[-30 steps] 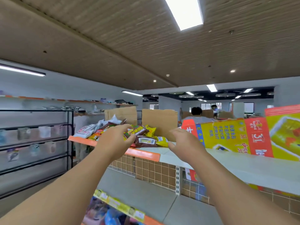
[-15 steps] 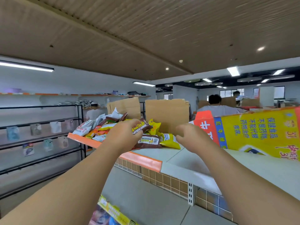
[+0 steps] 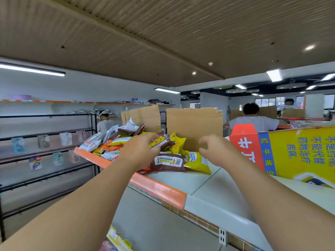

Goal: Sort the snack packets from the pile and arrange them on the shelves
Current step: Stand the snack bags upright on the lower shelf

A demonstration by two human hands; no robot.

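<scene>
A pile of snack packets (image 3: 112,144) lies on the top shelf (image 3: 183,180) behind its orange edge strip. My left hand (image 3: 140,153) grips a brown packet (image 3: 161,144) with yellow lettering, lifted off the pile. Another brown packet (image 3: 167,163) lies flat below it, with a yellow packet (image 3: 198,162) beside it on the right. A second yellow packet (image 3: 178,144) stands behind. My right hand (image 3: 214,151) hovers above the yellow packet, fingers curled, holding nothing that I can see.
A big yellow and red carton (image 3: 293,153) lies on the shelf at right. Brown cardboard panels (image 3: 193,125) stand behind the pile. A black wire rack (image 3: 45,147) with small bags stands left. People (image 3: 253,118) work in the background. A lower shelf (image 3: 148,223) runs beneath.
The view has swung left and closer to the pile. My left hand has kept its grip on the brown packet. My right hand has moved nearer the yellow packets.
</scene>
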